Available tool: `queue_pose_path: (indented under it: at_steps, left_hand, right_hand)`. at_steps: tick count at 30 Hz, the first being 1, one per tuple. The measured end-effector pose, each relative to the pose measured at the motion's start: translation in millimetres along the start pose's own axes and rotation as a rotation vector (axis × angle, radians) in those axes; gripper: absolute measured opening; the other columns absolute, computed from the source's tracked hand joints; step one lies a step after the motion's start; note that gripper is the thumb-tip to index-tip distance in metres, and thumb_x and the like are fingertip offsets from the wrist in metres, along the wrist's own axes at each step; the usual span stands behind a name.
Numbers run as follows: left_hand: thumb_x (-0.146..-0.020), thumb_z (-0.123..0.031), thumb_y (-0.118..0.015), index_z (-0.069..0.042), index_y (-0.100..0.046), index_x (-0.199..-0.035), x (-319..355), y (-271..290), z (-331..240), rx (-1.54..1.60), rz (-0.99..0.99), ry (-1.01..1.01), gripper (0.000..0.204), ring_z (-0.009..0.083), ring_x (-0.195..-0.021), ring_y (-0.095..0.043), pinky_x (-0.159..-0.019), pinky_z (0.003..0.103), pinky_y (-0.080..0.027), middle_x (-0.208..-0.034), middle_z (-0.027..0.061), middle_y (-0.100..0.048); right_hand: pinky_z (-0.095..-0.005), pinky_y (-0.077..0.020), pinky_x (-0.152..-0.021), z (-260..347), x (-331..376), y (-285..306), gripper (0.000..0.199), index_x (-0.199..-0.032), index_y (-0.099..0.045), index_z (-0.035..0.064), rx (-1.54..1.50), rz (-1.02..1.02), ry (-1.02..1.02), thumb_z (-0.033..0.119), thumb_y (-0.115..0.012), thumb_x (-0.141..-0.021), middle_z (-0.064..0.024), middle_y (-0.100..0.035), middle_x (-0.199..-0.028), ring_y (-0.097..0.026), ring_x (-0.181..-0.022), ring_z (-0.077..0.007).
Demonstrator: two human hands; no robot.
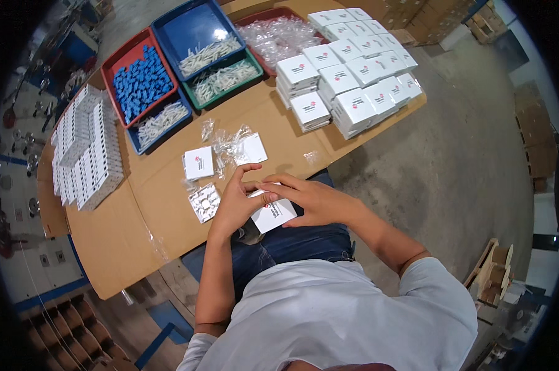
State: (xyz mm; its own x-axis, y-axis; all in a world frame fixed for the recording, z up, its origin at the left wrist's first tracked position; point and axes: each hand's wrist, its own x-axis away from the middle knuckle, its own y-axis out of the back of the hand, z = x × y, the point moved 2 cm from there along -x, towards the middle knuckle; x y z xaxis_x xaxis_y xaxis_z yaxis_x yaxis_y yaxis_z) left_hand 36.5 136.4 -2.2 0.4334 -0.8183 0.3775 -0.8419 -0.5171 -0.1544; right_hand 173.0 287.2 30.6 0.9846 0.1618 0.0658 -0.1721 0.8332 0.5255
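Both hands hold a small white cardboard box (pixel 272 214) above my lap at the near edge of a cardboard-covered table (pixel 168 204). My left hand (pixel 237 201) grips its left side with the fingers curled over the top. My right hand (pixel 310 199) lies across its upper edge and pinches it. Just left of my hands lies a small clear bag of white parts (pixel 204 201). Two more white boxes (pixel 198 162) lie flat further up, with crumpled clear bags (pixel 225 141) between them.
Stacks of finished white boxes (pixel 354 68) fill the table's far right. Trays hold blue parts (pixel 140 80), white parts (pixel 221 68) and clear bags (pixel 276 37). Rows of flat white boxes (pixel 85 148) stand at the left. Concrete floor lies to the right.
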Motion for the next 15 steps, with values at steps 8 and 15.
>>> queue_pose_path:
  at_steps: [8, 15]
  left_hand:
    - [-0.104, -0.031, -0.058, -0.008, -0.040, -0.148, -11.3, -0.8, 11.1, 0.025, -0.120, -0.150, 0.054, 0.0176, -0.106, -0.064, -0.090, 0.031, -0.050, -0.131, 0.0123, -0.063]
    - [-0.104, -0.024, -0.057, -0.003, -0.049, -0.141, 16.0, 13.3, 58.0, 0.037, -0.180, 0.016, 0.043, 0.0162, -0.102, -0.064, -0.092, 0.028, -0.050, -0.125, 0.0127, -0.065]
  right_hand:
    - [-0.0406, -0.0465, -0.101, -65.2, 49.6, 122.0, 0.082, -0.134, -0.054, -0.0005, 0.325, -0.922, -0.104, 0.032, -0.091, -0.068, -0.0171, -0.059, -0.128, -0.059, -0.117, -0.0303]
    - [-0.0433, -0.0492, -0.097, -199.8, 84.9, 269.1, 0.069, -0.124, -0.066, 0.0043, 0.519, -1.332, -0.483, 0.046, -0.087, -0.073, -0.0215, -0.064, -0.121, -0.061, -0.115, -0.0343]
